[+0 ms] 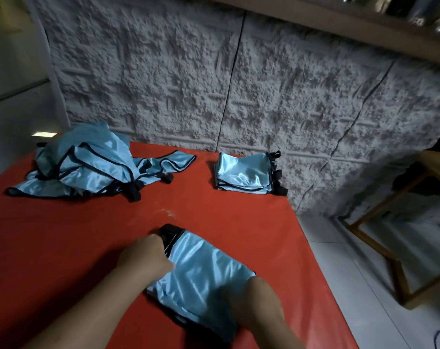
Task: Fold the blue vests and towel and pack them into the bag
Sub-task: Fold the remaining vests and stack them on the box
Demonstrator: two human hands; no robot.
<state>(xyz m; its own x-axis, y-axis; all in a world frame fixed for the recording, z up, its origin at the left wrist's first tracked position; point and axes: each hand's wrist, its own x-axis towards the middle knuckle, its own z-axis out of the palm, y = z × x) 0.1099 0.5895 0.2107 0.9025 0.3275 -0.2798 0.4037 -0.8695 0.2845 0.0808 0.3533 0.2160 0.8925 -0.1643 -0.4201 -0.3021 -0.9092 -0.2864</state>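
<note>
On the red tabletop (63, 248) | left hand (143, 255) grips folded shiny blue vest (201, 270) at its black-trimmed edge | right hand hidden under the vest, grip cannot tell | advice: lift evenly, keep folds flat, stack squarely on folded pile (241, 172) | unfolded heap (88, 162) waits.

The scene is dim, with a cool grey cast. Soft highlights gleam on the shiny light-blue satin vest with black trim (201, 270) lying on the red glossy tabletop (63, 248), which itself carries a faint pale sheen beyond that vest. Left of the tabletop's far corner, a small bright patch glares on the pale floor (44, 134). Wide-angle distortion bends the rough white textured wall panels (239, 79) behind the tabletop. The upper right corner is smeared by blur.
</note>
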